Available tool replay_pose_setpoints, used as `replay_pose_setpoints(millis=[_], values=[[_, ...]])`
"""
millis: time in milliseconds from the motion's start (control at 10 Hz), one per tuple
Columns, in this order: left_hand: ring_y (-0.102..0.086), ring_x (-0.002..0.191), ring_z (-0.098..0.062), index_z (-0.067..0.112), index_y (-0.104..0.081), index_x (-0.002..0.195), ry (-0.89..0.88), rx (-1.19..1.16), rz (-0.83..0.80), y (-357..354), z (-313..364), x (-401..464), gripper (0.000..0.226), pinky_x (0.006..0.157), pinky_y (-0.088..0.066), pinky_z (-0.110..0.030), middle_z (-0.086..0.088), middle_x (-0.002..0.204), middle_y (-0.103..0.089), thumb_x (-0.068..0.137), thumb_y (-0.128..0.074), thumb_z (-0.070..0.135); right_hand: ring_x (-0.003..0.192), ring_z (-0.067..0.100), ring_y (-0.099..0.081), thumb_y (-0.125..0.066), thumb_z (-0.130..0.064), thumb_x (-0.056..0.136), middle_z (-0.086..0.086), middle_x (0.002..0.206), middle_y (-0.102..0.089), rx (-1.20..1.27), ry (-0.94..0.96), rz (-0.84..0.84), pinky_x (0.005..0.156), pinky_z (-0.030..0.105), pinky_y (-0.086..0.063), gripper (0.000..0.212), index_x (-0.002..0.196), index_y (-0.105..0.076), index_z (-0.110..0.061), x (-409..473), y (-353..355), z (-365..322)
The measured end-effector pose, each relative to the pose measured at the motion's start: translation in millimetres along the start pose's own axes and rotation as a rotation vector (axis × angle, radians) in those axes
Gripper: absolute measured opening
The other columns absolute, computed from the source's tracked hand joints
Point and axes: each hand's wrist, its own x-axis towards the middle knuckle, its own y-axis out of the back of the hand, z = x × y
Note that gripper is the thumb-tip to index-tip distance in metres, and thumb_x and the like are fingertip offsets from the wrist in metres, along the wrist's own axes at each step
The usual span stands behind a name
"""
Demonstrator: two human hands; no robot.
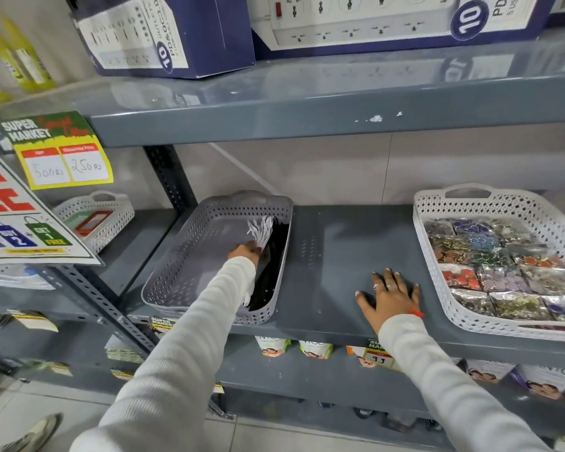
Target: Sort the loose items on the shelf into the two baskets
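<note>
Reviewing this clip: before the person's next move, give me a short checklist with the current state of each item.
1. Left hand inside the grey perforated plastic basket, at the bundle of white tags on black strips: ok.
2. Whether that hand is gripping the bundle or has let go: cannot tell.
3. Right hand empty, flat with fingers spread on the grey metal shelf: ok.
4. Shelf between the two baskets free of loose items: ok.
5. White perforated plastic basket holds clear packets of coloured beads, all within its rim: ok.
6. Both baskets fully on the shelf: ok for the grey one; the white one is cut off at the frame edge, cannot tell.
</note>
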Motion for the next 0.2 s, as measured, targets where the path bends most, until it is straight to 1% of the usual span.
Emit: replay_pose_setpoints(millis=[100,200], values=[[-0.043,0.130,-0.036,0.020,-0.042,0.138,-0.027,-0.085,0.134,5,0,-7,0.043,0.110,-0.032,-0.044,-0.015,0.141,-0.048,0.099,-0.037,0.037,0.147,0.020,-0.016,-0.033,-0.056,0.089,0.002,0.157,-0.026,-0.009,-0.007,-0.004,0.118,0.052,-0.008,0.063,0.143,-0.035,-0.025,-1,1,0],[-0.036,0.137,-0.030,0.021,-0.036,0.142,-0.167,-0.127,0.235,10,1,-22,0.045,0.113,-0.026,-0.044,-0.008,0.149,-0.039,0.099,-0.036,0.034,0.148,0.021,-0.009,-0.029,-0.055,0.091,0.003,0.160,-0.017,-0.030,0.005,-0.056,0.119,0.054,-0.006,0.064,0.147,-0.026,-0.024,-2,3,-4]])
